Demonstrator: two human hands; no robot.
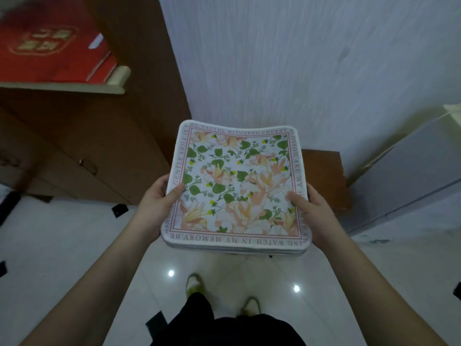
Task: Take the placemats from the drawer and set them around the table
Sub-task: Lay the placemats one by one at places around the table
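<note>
the placemats [237, 186] look like soft matt cloth, the floor [62, 245] is shiny smooth tile, the cabinet [119, 136] maybe wood.

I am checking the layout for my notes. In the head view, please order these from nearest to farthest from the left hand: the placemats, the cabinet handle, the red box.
1. Placemats: held in the left hand, at centre.
2. Cabinet handle: up and left, on the brown cabinet.
3. Red box: top left, on the shelf.

Stack of square, round-cornered fabric placemats [235, 186], white with orange flowers, green leaves and a red border of printed lettering. Held roughly level in mid-air above the glossy floor, edges gripped on both sides. Several layers visible at the near edge.
</note>
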